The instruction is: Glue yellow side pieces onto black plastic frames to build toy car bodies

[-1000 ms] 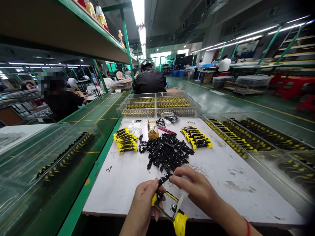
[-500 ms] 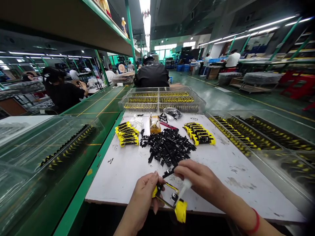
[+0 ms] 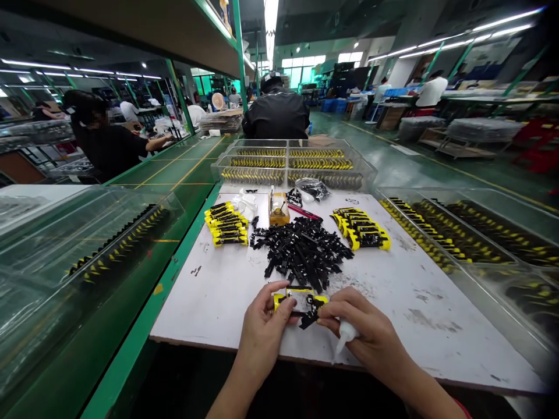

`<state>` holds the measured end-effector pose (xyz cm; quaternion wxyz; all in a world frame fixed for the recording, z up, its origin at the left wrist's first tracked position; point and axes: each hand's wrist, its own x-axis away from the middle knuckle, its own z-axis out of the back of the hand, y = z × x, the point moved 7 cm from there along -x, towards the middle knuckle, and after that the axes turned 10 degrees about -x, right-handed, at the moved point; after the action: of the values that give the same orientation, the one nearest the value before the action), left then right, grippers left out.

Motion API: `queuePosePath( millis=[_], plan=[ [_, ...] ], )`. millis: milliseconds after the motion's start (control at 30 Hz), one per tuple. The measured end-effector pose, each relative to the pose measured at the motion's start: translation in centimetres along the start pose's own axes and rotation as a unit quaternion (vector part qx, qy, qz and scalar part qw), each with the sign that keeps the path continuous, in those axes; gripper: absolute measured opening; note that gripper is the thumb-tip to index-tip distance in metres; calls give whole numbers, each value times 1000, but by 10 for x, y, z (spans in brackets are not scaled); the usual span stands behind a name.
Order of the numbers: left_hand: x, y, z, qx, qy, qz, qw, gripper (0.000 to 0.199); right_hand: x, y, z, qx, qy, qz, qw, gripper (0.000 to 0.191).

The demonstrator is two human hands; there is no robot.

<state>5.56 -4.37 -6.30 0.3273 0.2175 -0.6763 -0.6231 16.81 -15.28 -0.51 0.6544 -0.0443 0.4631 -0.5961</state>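
Well, a person sits at a white work table (image 3: 437,349) in a large factory hall, both bare hands close together near its front edge. The left hand (image 3: 264,326) is curled, its fingers wrapped around one end of a flat yellow-and-black plastic frame (image 3: 300,299), which is held over the table in front of the body. The right hand (image 3: 367,326) is closed narrowly, pressing a small black plastic piece (image 3: 311,317) against the other end of the frame, while its lower fingers grip a white squeeze bottle (image 3: 346,336) with the tip pointing down. Just ahead of the hands lies a loose heap of black plastic pieces (image 3: 301,253). Beside the heap sit two bunches of yellow-and-black parts, one on the left (image 3: 226,224) and one on the right (image 3: 360,230). Behind it are a small yellow box (image 3: 278,210) and a plastic bag of black parts (image 3: 312,188). A see-through tray of yellow-and-black parts (image 3: 288,163) stands at the table's far end, and another (image 3: 449,227) stands along its right side. Farther along the green bench, a person in a black jacket (image 3: 276,113) sits facing away.
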Motion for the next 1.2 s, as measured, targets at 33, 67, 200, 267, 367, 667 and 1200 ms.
queuePosePath(
  millis=[33, 67, 200, 267, 367, 667, 1200],
  plan=[
    [0, -1, -1, 8, 0, 5, 1000, 38, 1, -1, -1, 6, 0, 11, 1000, 10],
    [0, -1, -3, 16, 0, 9, 1000, 38, 2, -1, -2, 13, 0, 20, 1000, 11],
    [2, -1, -4, 23, 0, 16, 1000, 37, 3, 1, -5, 31, 9, 31, 999, 13],
    [3, -1, -4, 13, -3, 14, 1000, 36, 3, 3, -6, 31, 16, 27, 999, 13],
    [4, -3, -4, 7, -14, 10, 1000, 35, 3, 6, -8, 32, 16, 16, 999, 13],
    [4, -7, -5, 33, -8, 4, 999, 40, 6, 11, -12, 47, -5, -6, 999, 15],
    [-4, -6, -8, 119, -76, 48, 989, 37, -14, 25, -15, 11, -120, -80, 989, 15]
  ],
)
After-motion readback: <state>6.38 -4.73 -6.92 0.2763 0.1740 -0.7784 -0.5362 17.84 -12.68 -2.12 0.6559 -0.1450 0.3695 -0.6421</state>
